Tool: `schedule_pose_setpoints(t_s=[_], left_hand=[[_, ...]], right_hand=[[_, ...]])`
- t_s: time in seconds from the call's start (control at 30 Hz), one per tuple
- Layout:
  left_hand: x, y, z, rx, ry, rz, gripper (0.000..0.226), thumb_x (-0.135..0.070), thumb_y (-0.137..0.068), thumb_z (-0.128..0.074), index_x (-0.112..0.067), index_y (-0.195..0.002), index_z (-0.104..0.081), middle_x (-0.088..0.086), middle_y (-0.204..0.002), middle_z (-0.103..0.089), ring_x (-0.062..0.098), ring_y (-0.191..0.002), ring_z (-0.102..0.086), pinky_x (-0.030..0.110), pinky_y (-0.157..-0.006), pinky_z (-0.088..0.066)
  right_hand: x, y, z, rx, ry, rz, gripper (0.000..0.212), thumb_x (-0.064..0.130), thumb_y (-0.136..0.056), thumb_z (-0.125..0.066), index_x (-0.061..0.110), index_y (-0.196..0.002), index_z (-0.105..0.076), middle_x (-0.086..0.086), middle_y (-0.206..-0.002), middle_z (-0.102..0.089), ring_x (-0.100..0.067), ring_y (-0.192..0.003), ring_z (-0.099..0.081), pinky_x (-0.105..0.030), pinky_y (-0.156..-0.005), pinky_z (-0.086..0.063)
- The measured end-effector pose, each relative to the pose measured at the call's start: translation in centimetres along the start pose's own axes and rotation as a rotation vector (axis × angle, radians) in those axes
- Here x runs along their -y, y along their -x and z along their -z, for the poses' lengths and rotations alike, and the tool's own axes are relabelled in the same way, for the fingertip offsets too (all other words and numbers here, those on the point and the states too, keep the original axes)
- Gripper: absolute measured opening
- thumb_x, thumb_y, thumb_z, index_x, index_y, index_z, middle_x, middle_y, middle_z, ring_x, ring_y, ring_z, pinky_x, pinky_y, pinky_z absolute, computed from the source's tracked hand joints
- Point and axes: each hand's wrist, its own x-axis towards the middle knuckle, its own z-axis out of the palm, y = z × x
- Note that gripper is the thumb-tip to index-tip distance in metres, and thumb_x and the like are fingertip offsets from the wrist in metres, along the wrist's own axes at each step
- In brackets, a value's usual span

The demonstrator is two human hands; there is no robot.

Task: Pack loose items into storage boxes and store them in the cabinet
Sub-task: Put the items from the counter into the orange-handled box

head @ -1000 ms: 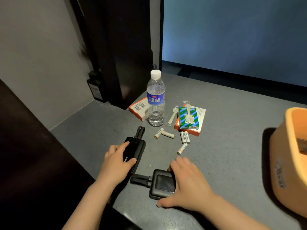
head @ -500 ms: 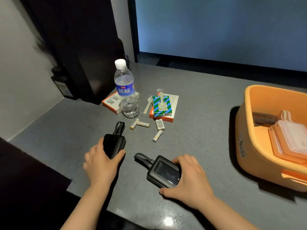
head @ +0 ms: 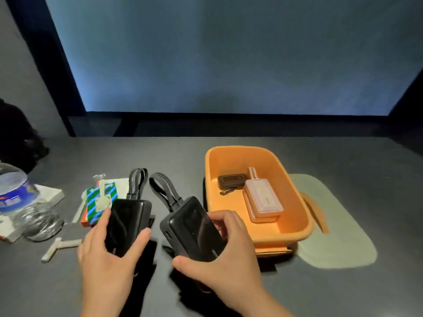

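We grip one black power bank (head: pixel 127 221) in our left hand (head: pixel 107 255) and another (head: pixel 192 227) in our right hand (head: pixel 225 259), beside the orange storage box (head: pixel 297 202) on the surface (head: pixel 343 291).

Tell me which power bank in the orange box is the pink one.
The upright-lying pink power bank on the right; the one left of it is small and black.

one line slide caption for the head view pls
Left hand and right hand each grip a black power bank beside an orange storage box.
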Motion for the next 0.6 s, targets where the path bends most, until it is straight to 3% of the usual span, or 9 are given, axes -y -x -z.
schedule_pose_setpoints(t_s=[0.13, 0.27, 0.33, 0.43, 0.6], left_hand=[[-2.0, 0.0, -4.1, 0.056, 0.079, -0.073, 0.085, -0.028, -0.065, -0.085, -0.030, -0.139, -0.044, 0.001, -0.134, -0.047, 0.019, -0.129, -0.035, 0.035, -0.106, -0.030], [-4.1, -0.9, -7.1, 0.098, 0.086, -0.164, 0.084, -0.037, -0.068, -0.080, -0.032, -0.141, -0.039, -0.007, -0.124, -0.047, 0.016, -0.123, -0.036, 0.035, -0.099, -0.033], [-5.1, -1.5, -8.1, 0.129, 0.113, -0.208, 0.085, -0.042, -0.068, -0.078, -0.033, -0.142, -0.037, -0.014, -0.119, -0.043, 0.010, -0.119, -0.035, 0.031, -0.094, -0.033], [-6.1, -2.1, -9.1, 0.183, 0.138, -0.232, 0.089, -0.057, -0.064, -0.070, -0.036, -0.143, -0.033, -0.020, -0.118, -0.042, -0.002, -0.113, -0.030, 0.030, -0.091, -0.034], [-7.0, -2.6, -9.5, 0.212, 0.134, -0.247, 0.097, -0.072, -0.055, -0.057, -0.038, -0.143, -0.031, -0.025, -0.118, -0.039, -0.005, -0.113, -0.028, 0.030, -0.088, -0.035]], right_hand=[[-1.9, -1.1, 5.2, -0.201, -0.017, -0.029, 0.074, 0.062, -0.037, -0.084, 0.045, -0.101, -0.051, 0.028, -0.102, -0.053, 0.007, -0.097, -0.050, -0.006, -0.070, -0.043], [-4.2, -4.2, 10.5, -0.380, 0.182, -0.119, 0.073, 0.073, -0.038, -0.076, 0.039, -0.098, -0.053, 0.021, -0.096, -0.055, -0.001, -0.094, -0.053, -0.022, -0.071, -0.046], [-5.0, -5.9, 11.9, -0.365, 0.315, -0.185, 0.079, 0.079, -0.039, -0.072, 0.039, -0.103, -0.051, 0.022, -0.099, -0.053, -0.005, -0.094, -0.053, -0.026, -0.069, -0.048], [-5.7, -8.8, 12.1, -0.304, 0.478, -0.213, 0.082, 0.086, -0.040, -0.063, 0.038, -0.105, -0.051, 0.020, -0.098, -0.055, -0.006, -0.089, -0.055, -0.020, -0.056, -0.042], [-6.1, -14.7, 10.3, -0.185, 0.793, -0.238, 0.079, 0.081, -0.048, -0.067, 0.028, -0.101, -0.043, 0.011, -0.089, -0.055, -0.014, -0.078, -0.055, -0.028, -0.051, -0.040]])
